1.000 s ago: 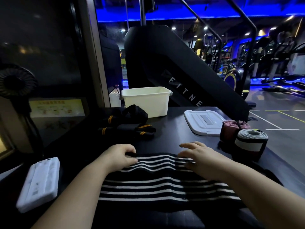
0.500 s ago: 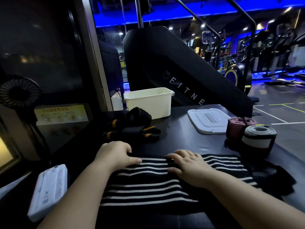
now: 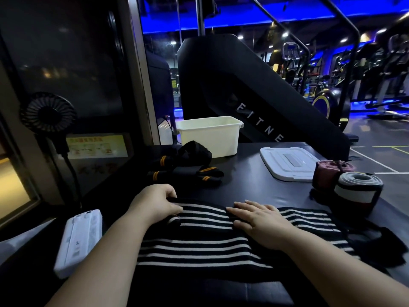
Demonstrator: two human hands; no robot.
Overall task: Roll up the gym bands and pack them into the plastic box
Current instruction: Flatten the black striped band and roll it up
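1. A black band with white stripes (image 3: 199, 240) lies spread flat on the dark table (image 3: 250, 185), directly in front of the person, and it runs from left to right.
2. The left hand (image 3: 155, 204) is at the far left edge of this band. Its fingers are curled around the edge and the thumb lies on top, so it grips the fabric there.
3. The right hand (image 3: 263, 220) rests flat on the middle of the band. Its fingers are straight and a little spread, and they press the fabric down without holding it.
4. The white plastic box (image 3: 210, 136) stands open at the far side of the table, well apart from both hands.
5. Its white lid (image 3: 287, 162) lies flat on the table to the right of the box.
6. Near the lid, two rolled bands stand on end and touch each other: a maroon roll (image 3: 327, 173) and, closer to the person, a grey roll (image 3: 356, 193).
7. Some black bands with orange stripes (image 3: 188, 169) lie loose in a heap just in front of the box.
8. A white flat device (image 3: 79, 240) lies at the left side of the table, and a small black fan (image 3: 48, 111) stands behind it.
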